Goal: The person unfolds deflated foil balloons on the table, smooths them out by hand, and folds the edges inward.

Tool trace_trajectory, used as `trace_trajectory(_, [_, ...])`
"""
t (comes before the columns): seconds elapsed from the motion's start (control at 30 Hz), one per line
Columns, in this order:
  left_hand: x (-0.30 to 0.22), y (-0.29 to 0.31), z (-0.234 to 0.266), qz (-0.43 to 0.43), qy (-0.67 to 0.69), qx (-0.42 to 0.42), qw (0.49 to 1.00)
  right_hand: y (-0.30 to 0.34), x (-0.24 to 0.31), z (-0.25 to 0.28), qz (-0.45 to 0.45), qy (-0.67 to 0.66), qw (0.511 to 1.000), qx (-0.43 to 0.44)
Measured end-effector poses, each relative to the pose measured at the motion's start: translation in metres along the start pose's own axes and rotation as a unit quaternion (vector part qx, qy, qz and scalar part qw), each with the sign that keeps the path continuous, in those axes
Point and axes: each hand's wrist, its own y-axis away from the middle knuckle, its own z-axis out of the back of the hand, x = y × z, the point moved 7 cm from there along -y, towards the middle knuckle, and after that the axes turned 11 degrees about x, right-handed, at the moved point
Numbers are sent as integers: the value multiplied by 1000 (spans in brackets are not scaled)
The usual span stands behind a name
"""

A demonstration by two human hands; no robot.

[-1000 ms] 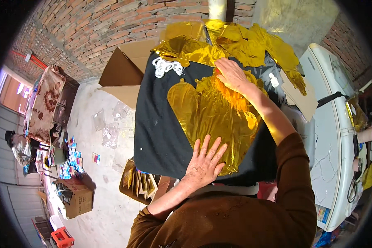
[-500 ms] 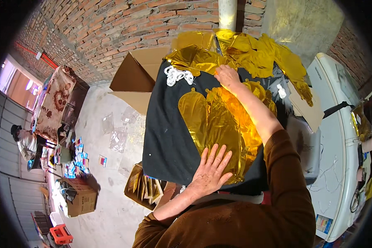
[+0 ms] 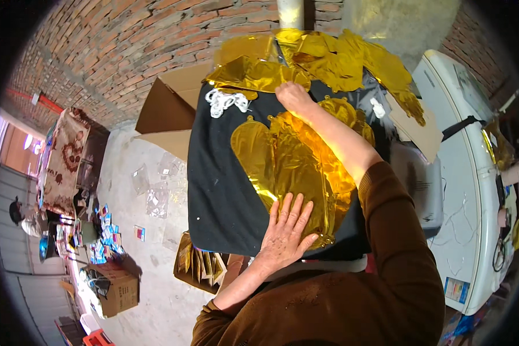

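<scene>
Flat gold foil balloons (image 3: 297, 153) lie on a black cloth (image 3: 213, 190) in front of me. My left hand (image 3: 288, 230) rests on their near end, fingers stretched out and slightly spread. Across the cloth, my right hand (image 3: 294, 97) is closed at the edge of another gold foil balloon (image 3: 254, 75) in the far pile. Its fingertips are curled under and partly hidden. More gold foil (image 3: 328, 60) is heaped at the back right. A bundle of white string (image 3: 226, 102) lies left of my right hand.
An open cardboard box (image 3: 164, 109) stands beyond the cloth's left edge. A smaller box (image 3: 199, 265) of gold packets sits at the near left. To the right is a white appliance (image 3: 464, 190). Over at the far left, a person (image 3: 33, 222) is near scattered packets.
My right hand has curled its fingers closed at the foil's edge. The left hand stays flat on the balloons. The whole view has shifted a little.
</scene>
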Motion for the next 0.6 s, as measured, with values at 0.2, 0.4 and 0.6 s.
trace_trajectory(0.2, [-1,-8,-4,1,-19,13,1000,2,-26,-1,-32,-99,995,-12])
trace_trajectory(0.4, [16,-2,8,-25,205,9,978,-4,-62,1,-104,-376,921,-8])
trace_trajectory(0.6, [26,13,35,-33,343,-11,939,-9,-70,19,-128,-400,907,-20])
